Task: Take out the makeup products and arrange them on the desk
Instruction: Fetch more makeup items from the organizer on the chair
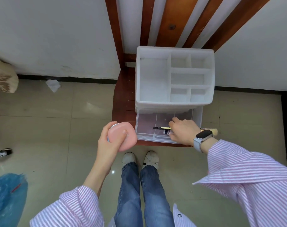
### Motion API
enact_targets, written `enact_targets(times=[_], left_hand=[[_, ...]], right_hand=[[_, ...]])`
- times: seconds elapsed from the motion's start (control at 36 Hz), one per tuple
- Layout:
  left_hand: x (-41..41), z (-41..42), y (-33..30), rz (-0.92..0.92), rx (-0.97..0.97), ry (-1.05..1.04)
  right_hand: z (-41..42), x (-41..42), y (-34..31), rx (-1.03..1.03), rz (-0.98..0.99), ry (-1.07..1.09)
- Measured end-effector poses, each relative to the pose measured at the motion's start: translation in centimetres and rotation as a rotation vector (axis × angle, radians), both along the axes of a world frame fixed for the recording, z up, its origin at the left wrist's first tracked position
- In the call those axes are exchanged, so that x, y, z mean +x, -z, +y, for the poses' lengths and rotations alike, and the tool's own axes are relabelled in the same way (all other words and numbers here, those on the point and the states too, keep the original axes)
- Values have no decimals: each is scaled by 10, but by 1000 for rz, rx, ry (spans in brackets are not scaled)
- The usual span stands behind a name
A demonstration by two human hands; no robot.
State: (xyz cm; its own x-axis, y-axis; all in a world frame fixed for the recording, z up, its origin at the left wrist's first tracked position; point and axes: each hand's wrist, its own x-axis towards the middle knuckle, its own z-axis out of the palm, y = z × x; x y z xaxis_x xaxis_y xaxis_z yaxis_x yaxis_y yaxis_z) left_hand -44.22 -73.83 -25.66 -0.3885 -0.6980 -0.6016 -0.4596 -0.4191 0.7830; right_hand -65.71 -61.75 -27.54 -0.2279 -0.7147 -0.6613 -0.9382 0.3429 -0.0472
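One pink compact (122, 136) is out, gripped in the left hand (109, 141); the right hand (183, 130) grips a brush (160, 128) in the drawer (144, 126), a small tube (167, 132) beneath it.

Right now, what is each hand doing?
Left hand: holding a pink compact.
Right hand: in the clear drawer, fingers curled round a thin brush.

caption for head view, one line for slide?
Left hand holds pink compact; right hand grips brush in open drawer.

White wall (49, 30), tiled floor (57, 128), wooden chair (123, 89)
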Motion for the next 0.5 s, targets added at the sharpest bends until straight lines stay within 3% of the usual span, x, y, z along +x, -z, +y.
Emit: enact_targets(times=[0.11, 0.25, 0.33, 0.5], left_hand=[[3, -2, -4, 42, 26, 11], [6, -6, -17, 151, 55, 148], [4, -8, -27, 172, 47, 277], [0, -10, -37, 170, 121, 389]], right_hand=[[-3, 2, -11, -129, -110, 162], [-23, 28, -44, -358, -706, 653], [-36, 40, -57, -361, -944, 848], [-40, 50, -56, -356, -1128, 1078]])
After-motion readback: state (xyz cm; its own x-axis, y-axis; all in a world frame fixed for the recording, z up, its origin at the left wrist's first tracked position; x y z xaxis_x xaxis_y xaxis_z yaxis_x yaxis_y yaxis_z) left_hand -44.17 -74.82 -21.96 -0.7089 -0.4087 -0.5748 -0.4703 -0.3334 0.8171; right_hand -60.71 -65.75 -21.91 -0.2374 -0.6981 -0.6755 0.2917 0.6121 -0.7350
